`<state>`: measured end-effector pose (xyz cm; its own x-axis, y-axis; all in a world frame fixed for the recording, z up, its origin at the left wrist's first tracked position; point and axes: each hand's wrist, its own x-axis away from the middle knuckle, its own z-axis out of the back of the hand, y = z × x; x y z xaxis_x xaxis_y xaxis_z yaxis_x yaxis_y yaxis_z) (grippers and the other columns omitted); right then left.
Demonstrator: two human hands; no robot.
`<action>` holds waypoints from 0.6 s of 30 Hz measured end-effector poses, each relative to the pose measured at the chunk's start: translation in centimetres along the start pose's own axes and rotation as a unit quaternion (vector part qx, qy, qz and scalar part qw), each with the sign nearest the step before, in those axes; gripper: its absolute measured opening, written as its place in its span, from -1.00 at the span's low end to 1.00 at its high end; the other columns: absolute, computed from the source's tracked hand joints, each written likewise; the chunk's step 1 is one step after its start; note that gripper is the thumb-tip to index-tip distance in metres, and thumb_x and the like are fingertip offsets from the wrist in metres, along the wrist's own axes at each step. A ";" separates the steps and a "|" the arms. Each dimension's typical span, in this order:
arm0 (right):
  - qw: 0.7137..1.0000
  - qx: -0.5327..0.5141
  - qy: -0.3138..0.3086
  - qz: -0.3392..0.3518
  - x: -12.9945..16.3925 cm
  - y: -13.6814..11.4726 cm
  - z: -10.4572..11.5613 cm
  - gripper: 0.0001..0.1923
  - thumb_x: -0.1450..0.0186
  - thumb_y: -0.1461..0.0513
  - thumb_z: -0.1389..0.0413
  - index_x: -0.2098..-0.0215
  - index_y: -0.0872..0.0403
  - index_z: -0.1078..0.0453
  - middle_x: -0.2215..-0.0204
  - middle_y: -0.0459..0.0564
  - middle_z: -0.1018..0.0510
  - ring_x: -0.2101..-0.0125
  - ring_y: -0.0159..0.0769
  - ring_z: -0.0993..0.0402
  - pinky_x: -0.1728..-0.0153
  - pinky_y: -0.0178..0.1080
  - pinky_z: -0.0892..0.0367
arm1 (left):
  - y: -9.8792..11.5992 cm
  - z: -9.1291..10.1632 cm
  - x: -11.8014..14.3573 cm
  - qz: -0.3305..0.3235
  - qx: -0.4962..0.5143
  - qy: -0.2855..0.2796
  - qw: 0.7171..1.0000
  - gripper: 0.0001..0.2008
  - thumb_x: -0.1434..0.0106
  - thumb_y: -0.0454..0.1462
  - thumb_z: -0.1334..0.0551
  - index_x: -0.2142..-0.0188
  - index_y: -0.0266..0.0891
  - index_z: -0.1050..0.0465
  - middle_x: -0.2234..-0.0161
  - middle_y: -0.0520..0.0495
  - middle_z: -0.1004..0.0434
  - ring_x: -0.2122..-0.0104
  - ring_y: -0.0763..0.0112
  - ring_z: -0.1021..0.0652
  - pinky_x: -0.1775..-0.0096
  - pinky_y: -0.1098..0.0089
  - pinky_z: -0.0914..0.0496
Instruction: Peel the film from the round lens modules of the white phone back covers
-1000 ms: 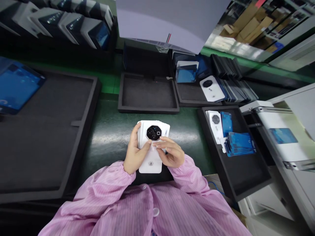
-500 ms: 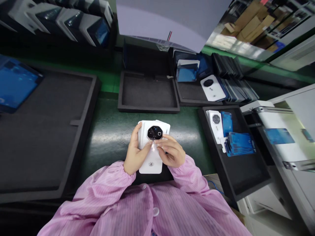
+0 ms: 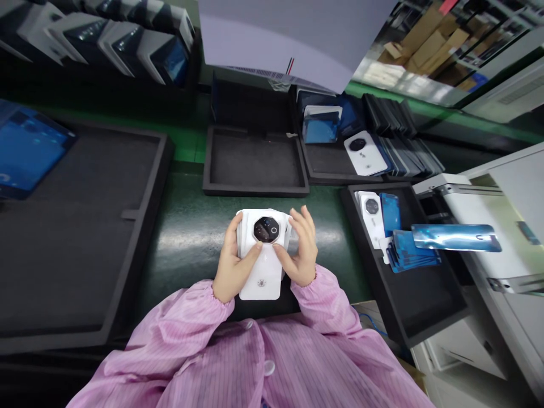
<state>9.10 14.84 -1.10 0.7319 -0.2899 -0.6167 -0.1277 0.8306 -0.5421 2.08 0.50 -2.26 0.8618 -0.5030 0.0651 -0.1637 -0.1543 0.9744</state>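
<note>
A small stack of white phone back covers [image 3: 260,266] is in front of my body, each turned upright with the top one's black octagonal camera window [image 3: 266,230] facing up. My left hand [image 3: 233,258] grips the stack from its left edge, thumb lying on the top cover just below the window. At the right edge is my right hand [image 3: 301,249]. Its thumb touches the top cover, while its fingers are stretched and spread beside the edge. The backs of the covers are hidden.
To the right, a black foam tray [image 3: 419,311] holds white covers and blue-filmed pieces [image 3: 412,249]. A shiny blue panel [image 3: 457,238] overhangs that tray from a white machine [image 3: 488,209]. Black trays [image 3: 257,190] line the back; a large one [image 3: 80,238] lies left.
My right fingers have moved from over the cover, below the camera window, out to the right edge and spread. At right, the blue panel has shifted left off the machine, over the tray.
</note>
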 end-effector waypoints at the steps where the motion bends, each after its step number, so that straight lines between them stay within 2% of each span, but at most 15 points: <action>1: 0.999 -0.015 -0.013 -0.026 0.0 0.0 0.0 -0.37 -0.24 0.15 -0.16 -0.23 0.01 -0.11 -0.20 0.14 -0.26 -0.28 0.10 -0.01 -0.19 0.30 -0.04 | 0.0 0.0 0.0 0.003 0.002 -0.002 1.000 -0.34 -0.20 -0.24 -0.28 -0.23 -0.03 -0.05 -0.28 -0.16 -0.10 -0.25 0.08 -0.20 -0.22 0.03 -0.13; 3: 0.993 -0.063 -0.046 -0.092 -0.1 0.0 -0.1 -0.32 -0.23 0.14 -0.20 -0.26 0.00 -0.08 -0.23 0.15 -0.19 -0.27 0.05 -0.02 -0.21 0.22 -0.06 | -0.1 0.0 0.1 0.009 0.011 -0.007 1.000 -0.34 -0.20 -0.22 -0.28 -0.24 -0.04 -0.05 -0.27 -0.18 -0.12 -0.24 0.09 -0.23 -0.21 0.04 -0.16; 6: 0.968 -0.171 -0.059 -0.174 -0.1 0.5 -0.1 -0.47 -0.22 0.18 -0.22 -0.14 0.01 -0.26 -0.14 0.15 -0.30 -0.17 -0.05 -0.24 -0.15 0.06 -0.23 | -0.1 0.0 0.1 0.020 0.016 -0.009 1.000 -0.35 -0.22 -0.20 -0.27 -0.24 -0.03 -0.03 -0.26 -0.19 -0.14 -0.21 0.10 -0.28 -0.18 0.05 -0.22; 8: 0.948 -0.242 -0.001 -0.207 -0.2 1.7 0.4 -0.55 -0.23 0.21 -0.20 -0.08 0.02 -0.28 -0.04 0.13 -0.40 -0.04 -0.13 -0.40 -0.05 -0.03 -0.36 | 0.0 0.0 0.1 0.021 0.013 0.001 1.000 -0.35 -0.22 -0.20 -0.26 -0.24 -0.02 -0.04 -0.25 -0.18 -0.17 -0.19 0.11 -0.31 -0.16 0.07 -0.26; 11: 0.919 -0.286 0.132 -0.236 -0.5 4.4 1.5 -0.40 -0.24 0.25 -0.18 -0.20 -0.03 -0.09 0.09 0.04 -0.49 0.11 -0.23 -0.50 0.10 -0.10 -0.45 | 0.3 0.2 -0.2 0.036 0.031 0.031 0.998 -0.34 -0.20 -0.21 -0.27 -0.24 -0.02 -0.04 -0.22 -0.18 -0.22 -0.15 0.11 -0.37 -0.09 0.10 -0.34; 13: 0.917 -0.270 0.171 -0.238 -0.6 6.0 2.1 -0.32 -0.22 0.26 -0.18 -0.23 -0.06 -0.01 0.07 0.01 -0.48 0.11 -0.25 -0.50 0.10 -0.13 -0.44 | 0.6 0.4 -0.3 0.046 0.051 0.056 0.996 -0.31 -0.19 -0.21 -0.28 -0.25 -0.01 -0.02 -0.18 -0.17 -0.28 -0.10 0.12 -0.42 -0.05 0.12 -0.38; 15: 0.934 -0.231 0.132 -0.238 -0.3 6.6 2.1 -0.33 -0.18 0.24 -0.22 -0.20 -0.01 -0.08 0.03 0.04 -0.46 0.09 -0.24 -0.48 0.08 -0.15 -0.42 | 0.9 0.6 -0.2 0.047 0.050 0.087 0.994 -0.30 -0.19 -0.21 -0.28 -0.25 0.03 -0.01 -0.14 -0.14 -0.35 -0.07 0.14 -0.45 -0.02 0.15 -0.41; 18: 0.959 -0.140 -0.012 -0.248 0.7 5.7 0.6 -0.39 -0.13 0.21 -0.26 -0.12 0.05 -0.21 0.09 0.03 -0.49 0.15 -0.23 -0.48 0.10 -0.17 -0.41 | 1.5 0.7 0.0 0.055 0.022 0.124 0.991 -0.34 -0.20 -0.22 -0.28 -0.23 0.08 -0.06 -0.12 -0.06 -0.38 -0.07 0.17 -0.45 -0.01 0.20 -0.42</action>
<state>9.29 19.60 -4.27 0.7644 -0.6016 -0.2319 0.0676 0.4325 -0.8991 1.49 -0.35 -0.92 0.9283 -0.2955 0.2258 -0.2783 -0.1492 0.9488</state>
